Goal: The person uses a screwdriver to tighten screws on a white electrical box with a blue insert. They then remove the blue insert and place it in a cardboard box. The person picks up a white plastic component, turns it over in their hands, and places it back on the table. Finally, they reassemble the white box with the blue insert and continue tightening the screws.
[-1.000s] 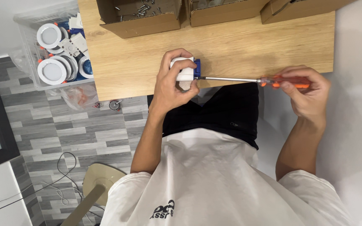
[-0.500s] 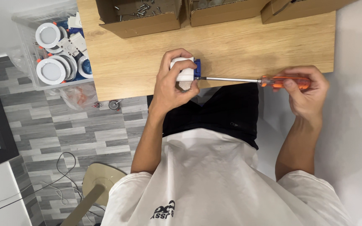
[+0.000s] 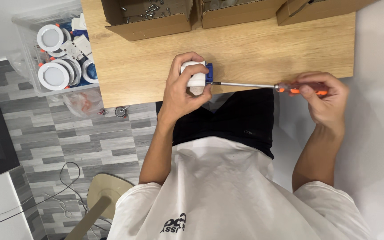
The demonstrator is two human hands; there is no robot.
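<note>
My left hand (image 3: 184, 91) grips a small white box-shaped part with a blue end (image 3: 197, 74) at the near edge of the wooden table (image 3: 263, 49). My right hand (image 3: 323, 100) holds the orange handle of a long screwdriver (image 3: 263, 86). Its thin metal shaft runs level to the left, and the tip meets the blue end of the part. My fingers cover most of the white part.
Three open cardboard boxes stand along the table's far edge; the left one (image 3: 145, 20) holds loose screws. A clear plastic bin (image 3: 52, 53) of round white lamp fittings sits on the floor at left. A stool (image 3: 98, 195) stands below, near cables.
</note>
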